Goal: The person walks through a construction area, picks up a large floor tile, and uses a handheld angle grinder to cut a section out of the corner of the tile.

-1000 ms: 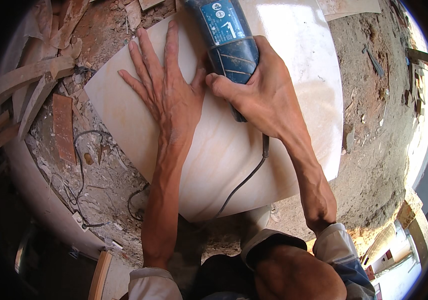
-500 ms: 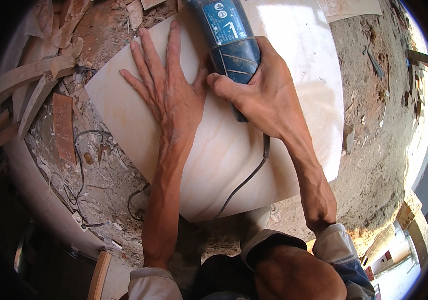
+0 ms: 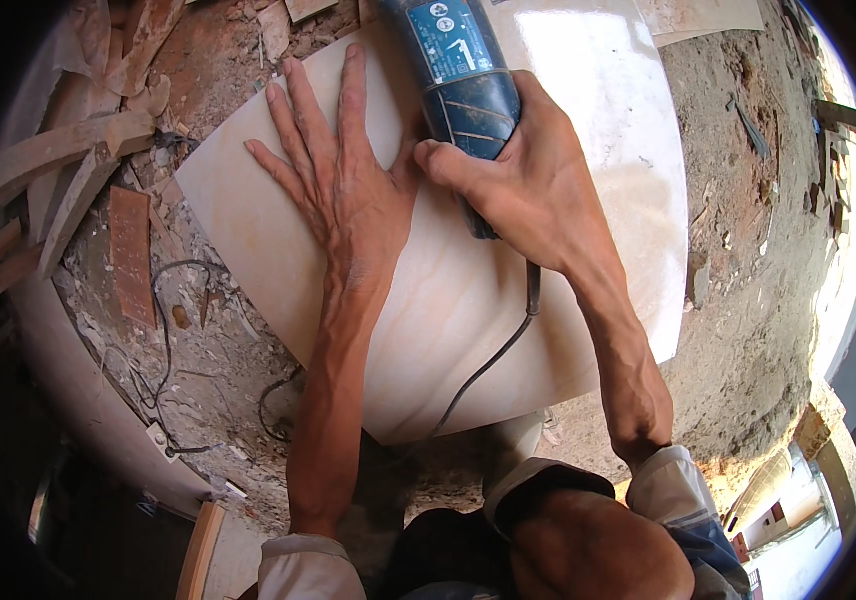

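A large glossy cream tile (image 3: 508,340) with faint veining lies before me over the rubble floor. My left hand (image 3: 358,200) rests flat on its left part, fingers spread. My right hand (image 3: 538,180) wraps round the rear body of a blue angle grinder (image 3: 468,100), thumb across its near end. The tool's front end is cut off by the top of the view, so its disc is hidden. From the tool's back a black cord (image 3: 493,365) runs down across the tile and over its near edge. My left thumb tip is close to my right thumb.
Broken curved tile strips (image 3: 78,150) are piled at the left. A reddish-brown rectangular piece (image 3: 131,257) lies beside a thin black cable (image 3: 166,320) on the debris. Rough dirt ground (image 3: 748,270) stretches along the right. My bent knee (image 3: 598,540) is at the bottom.
The view has shifted very slightly. Both hands keep their places, and the grinder stays in my right hand with hardly any visible movement.
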`<state>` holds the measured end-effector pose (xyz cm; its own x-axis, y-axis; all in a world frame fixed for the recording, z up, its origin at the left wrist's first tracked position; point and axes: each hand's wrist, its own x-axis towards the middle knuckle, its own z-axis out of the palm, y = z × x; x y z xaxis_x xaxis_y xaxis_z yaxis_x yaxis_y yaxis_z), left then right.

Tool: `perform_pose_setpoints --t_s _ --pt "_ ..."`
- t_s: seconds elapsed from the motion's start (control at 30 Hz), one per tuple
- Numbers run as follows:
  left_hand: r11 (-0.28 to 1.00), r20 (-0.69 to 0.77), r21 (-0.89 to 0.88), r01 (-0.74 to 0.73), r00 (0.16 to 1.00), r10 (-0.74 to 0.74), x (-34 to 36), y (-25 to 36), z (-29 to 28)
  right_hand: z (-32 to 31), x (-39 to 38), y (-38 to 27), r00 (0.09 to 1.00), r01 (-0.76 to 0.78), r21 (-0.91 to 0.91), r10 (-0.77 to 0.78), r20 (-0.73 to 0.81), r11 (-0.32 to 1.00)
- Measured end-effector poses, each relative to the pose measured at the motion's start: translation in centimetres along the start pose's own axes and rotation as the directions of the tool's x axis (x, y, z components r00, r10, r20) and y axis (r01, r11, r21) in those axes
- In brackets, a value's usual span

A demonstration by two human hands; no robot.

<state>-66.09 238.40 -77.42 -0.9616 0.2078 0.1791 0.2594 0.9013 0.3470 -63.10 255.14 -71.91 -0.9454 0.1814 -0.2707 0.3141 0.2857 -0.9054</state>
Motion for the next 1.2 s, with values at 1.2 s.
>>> perform_pose_setpoints --t_s 1.2 --pt "1.0 0.029 0.027 0.0 1.0 -0.001 0.1 0.1 0.3 -0.5 -0.7 -0.7 1.0 -0.028 0.053 0.028 -0.002 0.998"
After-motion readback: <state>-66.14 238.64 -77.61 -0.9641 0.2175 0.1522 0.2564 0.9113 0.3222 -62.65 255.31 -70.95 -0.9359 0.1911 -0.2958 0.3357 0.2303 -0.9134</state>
